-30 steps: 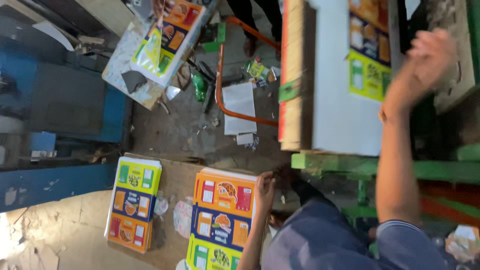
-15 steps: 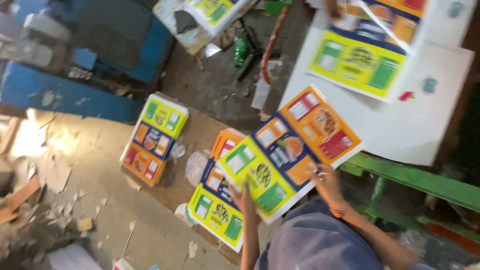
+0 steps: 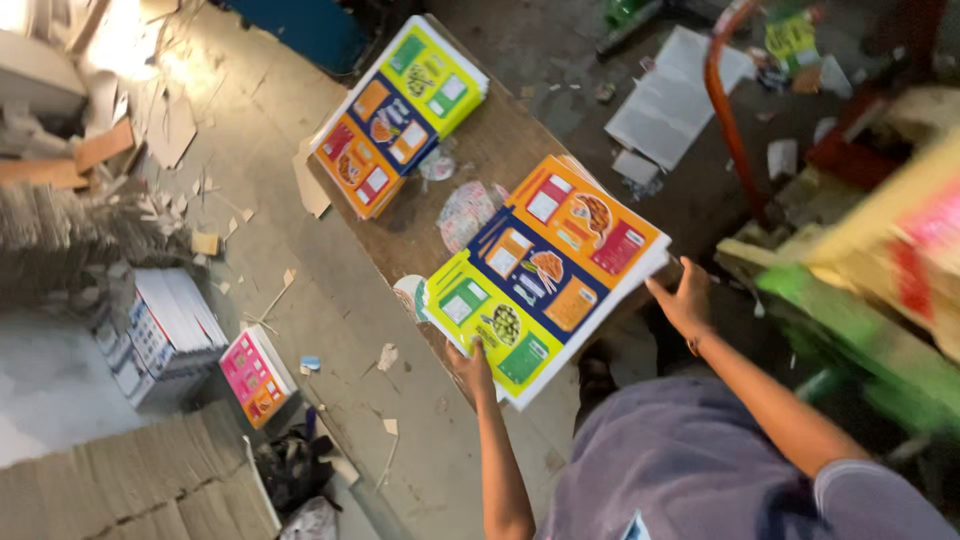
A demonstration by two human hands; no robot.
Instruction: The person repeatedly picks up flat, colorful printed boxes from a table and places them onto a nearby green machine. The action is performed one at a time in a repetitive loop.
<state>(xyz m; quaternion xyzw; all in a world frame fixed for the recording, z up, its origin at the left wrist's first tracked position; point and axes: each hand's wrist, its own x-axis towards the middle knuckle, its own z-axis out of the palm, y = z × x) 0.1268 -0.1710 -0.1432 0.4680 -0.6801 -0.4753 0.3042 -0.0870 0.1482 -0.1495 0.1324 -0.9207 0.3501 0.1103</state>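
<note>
Printed sheet stack (image 3: 541,272) lower now, squared over wooden board (image 3: 495,150) — left hand (image 3: 470,363) and right hand (image 3: 684,297) gripping opposite edges; second stack (image 3: 400,112) lying apart.

A brown board (image 3: 500,150) carries two printed-sheet stacks (image 3: 400,110) — scraps between.

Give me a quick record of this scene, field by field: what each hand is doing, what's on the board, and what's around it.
left hand: grips the near corner of the printed sheet stack
right hand: holds the stack's far-right edge
stack colours: orange, blue, yellow-green panels
surface: brown board
second stack: lies farther along the board, untouched
floor left: pink booklet pile, white bundles
right side: green frame, blurred
</note>
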